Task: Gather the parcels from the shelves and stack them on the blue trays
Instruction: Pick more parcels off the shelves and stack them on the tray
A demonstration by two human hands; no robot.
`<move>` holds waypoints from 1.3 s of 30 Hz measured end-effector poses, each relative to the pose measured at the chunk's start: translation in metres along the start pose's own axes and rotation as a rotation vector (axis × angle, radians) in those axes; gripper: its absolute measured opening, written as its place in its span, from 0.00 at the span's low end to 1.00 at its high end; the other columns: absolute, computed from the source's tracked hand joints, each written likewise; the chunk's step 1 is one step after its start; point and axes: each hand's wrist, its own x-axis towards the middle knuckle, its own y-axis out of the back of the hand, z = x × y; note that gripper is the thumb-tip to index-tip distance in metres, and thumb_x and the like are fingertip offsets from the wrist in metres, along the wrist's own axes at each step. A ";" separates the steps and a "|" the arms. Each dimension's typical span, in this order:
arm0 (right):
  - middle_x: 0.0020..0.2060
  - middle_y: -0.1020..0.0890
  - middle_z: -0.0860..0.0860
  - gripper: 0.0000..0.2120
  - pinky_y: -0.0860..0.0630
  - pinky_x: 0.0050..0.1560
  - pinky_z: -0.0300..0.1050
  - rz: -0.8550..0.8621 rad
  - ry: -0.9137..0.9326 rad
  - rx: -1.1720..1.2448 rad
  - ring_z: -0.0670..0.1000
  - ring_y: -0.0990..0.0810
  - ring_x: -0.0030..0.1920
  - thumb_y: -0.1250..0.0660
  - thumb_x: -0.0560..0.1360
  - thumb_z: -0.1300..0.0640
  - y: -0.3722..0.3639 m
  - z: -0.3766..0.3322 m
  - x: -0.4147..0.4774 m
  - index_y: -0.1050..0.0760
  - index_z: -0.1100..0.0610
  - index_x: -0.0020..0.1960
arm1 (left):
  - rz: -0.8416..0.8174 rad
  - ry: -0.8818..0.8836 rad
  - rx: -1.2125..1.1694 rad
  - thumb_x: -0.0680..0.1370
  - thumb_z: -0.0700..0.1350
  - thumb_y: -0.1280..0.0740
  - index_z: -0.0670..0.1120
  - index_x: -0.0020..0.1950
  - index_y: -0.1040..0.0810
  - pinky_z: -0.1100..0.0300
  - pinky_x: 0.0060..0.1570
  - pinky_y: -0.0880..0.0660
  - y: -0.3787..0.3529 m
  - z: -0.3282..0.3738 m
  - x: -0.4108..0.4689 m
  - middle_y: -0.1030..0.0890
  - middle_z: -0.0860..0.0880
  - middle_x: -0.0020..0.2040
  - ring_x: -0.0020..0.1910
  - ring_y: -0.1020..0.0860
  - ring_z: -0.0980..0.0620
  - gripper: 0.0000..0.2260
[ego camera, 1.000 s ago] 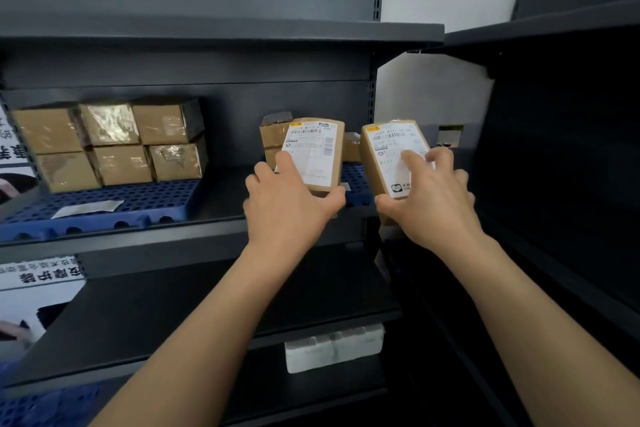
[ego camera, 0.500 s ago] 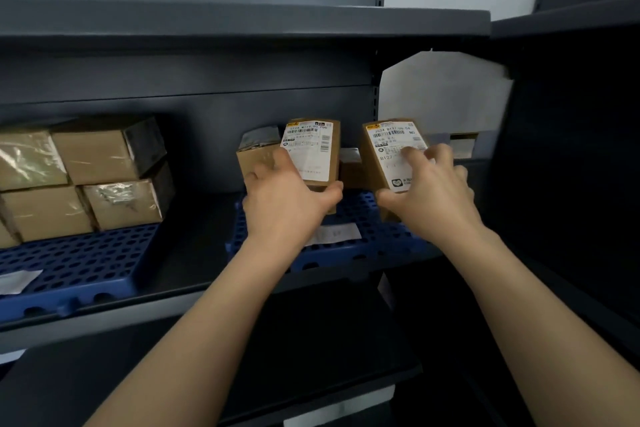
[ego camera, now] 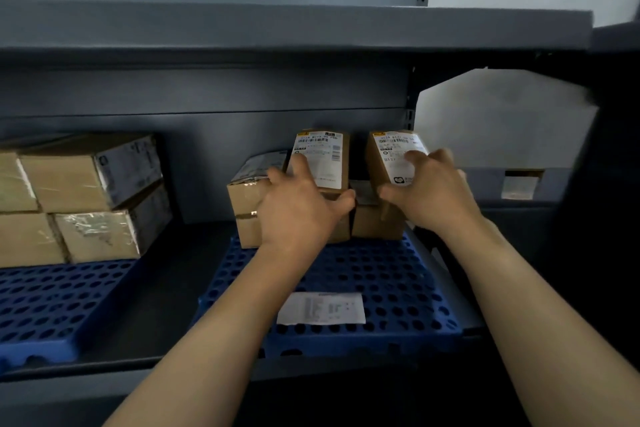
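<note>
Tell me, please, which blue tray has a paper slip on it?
The right-hand blue tray: a white slip lies near its front; the left tray shows none.

Right parcel label: "B1…"; other print blurred.

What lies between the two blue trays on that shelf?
Only a bare strip of dark shelf separates the left tray from the right tray, in the head view.

Boxes at the left edge are cut off; print on the paper slip looks blurred.
</note>
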 end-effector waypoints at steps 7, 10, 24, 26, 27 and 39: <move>0.63 0.34 0.56 0.32 0.28 0.59 0.59 -0.027 0.028 0.042 0.63 0.29 0.61 0.33 0.69 0.39 -0.018 0.001 0.035 0.32 0.55 0.68 | -0.043 0.022 0.125 0.70 0.67 0.39 0.45 0.70 0.41 0.49 0.52 0.28 -0.012 0.010 0.012 0.31 0.37 0.62 0.61 0.31 0.38 0.37; 0.63 0.33 0.56 0.33 0.28 0.59 0.59 -0.033 0.040 0.060 0.63 0.29 0.61 0.34 0.69 0.38 -0.026 0.002 0.043 0.32 0.55 0.68 | -0.073 0.014 0.160 0.71 0.67 0.40 0.44 0.70 0.40 0.49 0.52 0.29 -0.015 0.012 0.015 0.32 0.36 0.63 0.61 0.32 0.38 0.36; 0.67 0.34 0.59 0.41 0.32 0.65 0.56 -0.081 0.101 0.068 0.61 0.33 0.66 0.44 0.69 0.28 -0.041 0.000 0.047 0.34 0.56 0.71 | -0.070 -0.101 0.185 0.74 0.59 0.36 0.46 0.68 0.35 0.50 0.55 0.28 -0.015 -0.004 0.018 0.37 0.42 0.65 0.62 0.34 0.41 0.28; 0.67 0.34 0.59 0.40 0.32 0.65 0.55 -0.092 0.122 0.075 0.61 0.33 0.67 0.47 0.71 0.29 -0.043 -0.001 0.047 0.33 0.57 0.70 | -0.064 -0.124 0.190 0.75 0.56 0.35 0.46 0.67 0.34 0.51 0.54 0.29 -0.015 -0.007 0.019 0.37 0.42 0.66 0.62 0.34 0.41 0.24; 0.66 0.33 0.60 0.39 0.32 0.65 0.55 -0.096 0.131 0.077 0.61 0.33 0.66 0.49 0.72 0.30 -0.044 -0.002 0.047 0.32 0.58 0.69 | -0.063 -0.131 0.202 0.76 0.55 0.36 0.46 0.67 0.33 0.51 0.53 0.29 -0.015 -0.008 0.020 0.37 0.42 0.66 0.62 0.34 0.41 0.23; 0.62 0.30 0.61 0.25 0.31 0.62 0.51 -0.077 0.134 0.154 0.62 0.30 0.62 0.50 0.81 0.43 -0.047 -0.002 0.049 0.29 0.61 0.64 | -0.021 -0.183 0.183 0.79 0.41 0.38 0.48 0.69 0.33 0.55 0.47 0.28 -0.022 -0.014 0.029 0.32 0.45 0.64 0.61 0.32 0.43 0.18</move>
